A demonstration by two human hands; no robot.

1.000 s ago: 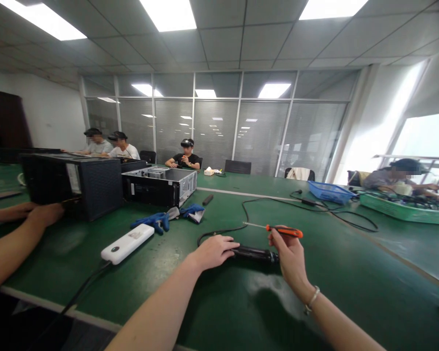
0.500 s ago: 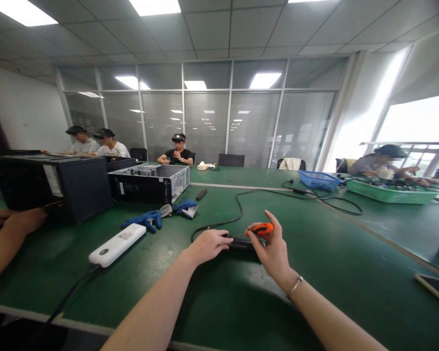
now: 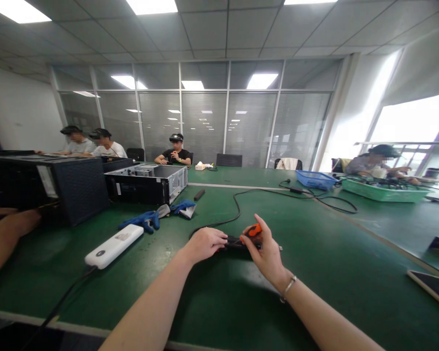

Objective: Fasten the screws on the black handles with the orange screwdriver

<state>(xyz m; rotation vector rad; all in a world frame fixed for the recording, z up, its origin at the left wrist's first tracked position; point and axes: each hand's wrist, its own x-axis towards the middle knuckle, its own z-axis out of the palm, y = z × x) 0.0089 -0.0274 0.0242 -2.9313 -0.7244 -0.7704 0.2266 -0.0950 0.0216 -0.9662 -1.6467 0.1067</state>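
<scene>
One slim black device (image 3: 234,244) is held by the left hand (image 3: 204,243), an orange-black screwdriver (image 3: 255,230) by the right (image 3: 268,255).

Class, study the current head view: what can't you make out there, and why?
All in the head view:
- Black device: left end covered by the left hand, right part mostly behind the right hand.
- Orange screwdriver: tip too small and dark against the device.
- Green basket: contents too distant to identify singly.
- Flat object: cut off by the right edge.
</scene>
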